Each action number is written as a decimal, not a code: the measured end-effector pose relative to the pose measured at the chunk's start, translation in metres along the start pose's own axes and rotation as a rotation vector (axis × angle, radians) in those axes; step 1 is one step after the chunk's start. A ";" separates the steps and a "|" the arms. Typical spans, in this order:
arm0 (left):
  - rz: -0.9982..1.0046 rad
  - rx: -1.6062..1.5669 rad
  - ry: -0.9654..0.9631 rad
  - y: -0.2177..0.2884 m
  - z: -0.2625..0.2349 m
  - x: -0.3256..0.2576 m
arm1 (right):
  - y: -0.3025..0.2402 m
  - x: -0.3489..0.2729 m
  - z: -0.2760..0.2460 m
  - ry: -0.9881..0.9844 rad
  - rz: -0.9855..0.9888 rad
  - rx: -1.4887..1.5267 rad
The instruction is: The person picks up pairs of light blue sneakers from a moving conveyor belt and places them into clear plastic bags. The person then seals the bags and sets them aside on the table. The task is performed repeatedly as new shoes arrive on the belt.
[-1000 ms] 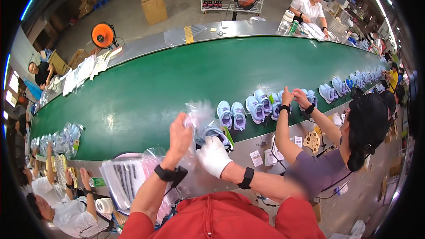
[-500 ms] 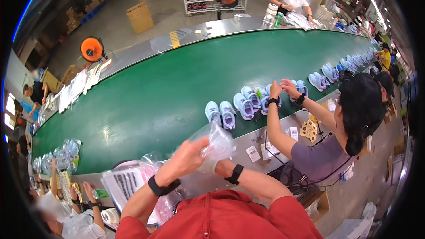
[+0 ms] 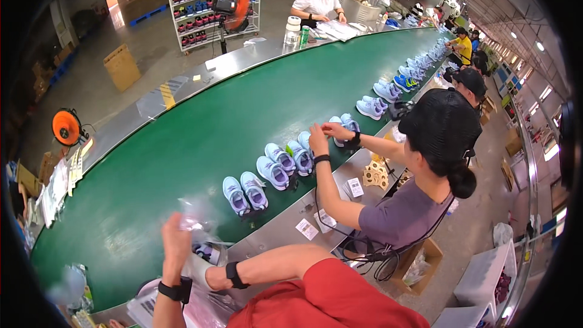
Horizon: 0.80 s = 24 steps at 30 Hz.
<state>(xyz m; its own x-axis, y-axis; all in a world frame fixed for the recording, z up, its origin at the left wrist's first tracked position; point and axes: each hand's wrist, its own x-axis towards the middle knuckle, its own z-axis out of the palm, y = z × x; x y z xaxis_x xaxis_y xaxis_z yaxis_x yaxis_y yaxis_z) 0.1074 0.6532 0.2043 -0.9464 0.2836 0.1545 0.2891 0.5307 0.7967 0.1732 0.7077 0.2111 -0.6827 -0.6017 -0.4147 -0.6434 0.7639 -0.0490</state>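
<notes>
Thin, crinkled clear plastic bag [image 3: 197, 218] held up over the near edge of the smooth green conveyor belt [image 3: 182, 146]. Left hand [image 3: 175, 244] fingers pinch the bag's left side. Right hand [image 3: 197, 267], white-gloved, sits below it; grip cannot be told. Small shoe [image 3: 206, 251] partly hidden behind film, outline blurred

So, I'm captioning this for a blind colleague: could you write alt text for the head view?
The person's left hand and right hand hold a clear plastic bag and a small shoe at the edge of a long green conveyor belt. Pairs of pale blue shoes line the belt, where a co-worker in a black cap handles another pair.
</notes>
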 end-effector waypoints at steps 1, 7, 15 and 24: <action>0.051 0.056 -0.122 0.006 0.009 -0.002 | 0.005 0.006 0.020 0.068 -0.074 0.140; -0.031 0.107 -0.386 0.043 0.003 -0.028 | 0.045 0.045 0.098 0.291 0.049 0.504; -0.066 0.283 -0.187 0.025 -0.022 -0.013 | 0.067 0.126 0.050 0.731 0.200 0.631; -0.268 -0.111 0.078 -0.041 -0.029 -0.022 | 0.073 0.107 0.098 1.079 -0.103 1.347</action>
<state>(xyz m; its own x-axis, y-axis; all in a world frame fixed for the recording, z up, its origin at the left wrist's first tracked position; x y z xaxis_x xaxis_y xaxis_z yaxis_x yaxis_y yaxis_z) 0.1121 0.6025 0.1850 -0.9963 0.0810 -0.0286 0.0145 0.4869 0.8733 0.0867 0.7219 0.0740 -0.9284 -0.0997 0.3581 -0.3616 0.0194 -0.9321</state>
